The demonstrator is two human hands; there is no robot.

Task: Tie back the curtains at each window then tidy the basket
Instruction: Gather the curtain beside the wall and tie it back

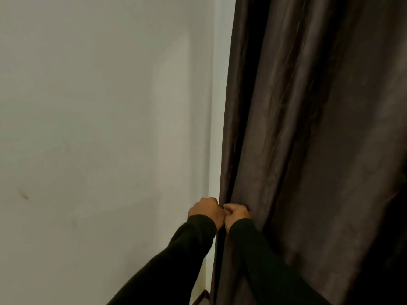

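A dark brown curtain (308, 128) hangs in long folds over the right half of the view. Its left edge runs down beside the pale wall. My left hand (204, 211) and my right hand (236, 215) are side by side at that edge, low in the view. Both have their fingers curled at the curtain's edge, knuckles toward me. What lies inside the curled fingers is hidden, so a tie-back cord cannot be made out. Both arms wear black sleeves. The basket is out of view.
A plain pale wall (99, 128) fills the left half, with a small smudge (23, 194) low on it. A dark skirting strip and a bit of floor (201, 299) show at the bottom beside the curtain.
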